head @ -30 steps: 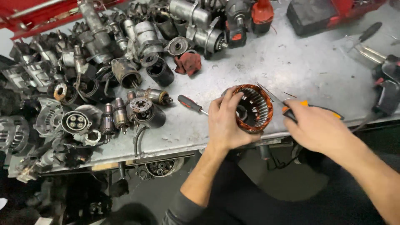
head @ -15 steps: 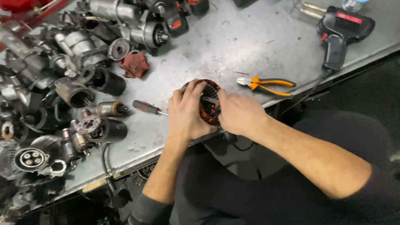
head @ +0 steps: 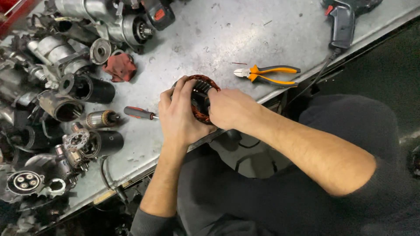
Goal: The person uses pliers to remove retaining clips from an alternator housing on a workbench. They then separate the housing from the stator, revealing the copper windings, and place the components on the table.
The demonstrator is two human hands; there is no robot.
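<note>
Gripping stator ring (head: 200, 98) | between left hand (head: 179, 114) | right hand (head: 231, 109)

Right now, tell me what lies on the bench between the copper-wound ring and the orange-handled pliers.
Nothing: in the head view, only bare grey bench top separates the copper-wound ring from the orange-handled pliers.

Between our hands (head: 179, 116) we see a copper-red stator (head: 202, 98); right of them orange-handled pliers (head: 269, 74); left, a red-handled screwdriver (head: 139, 113) and red rag (head: 120, 67).
</note>
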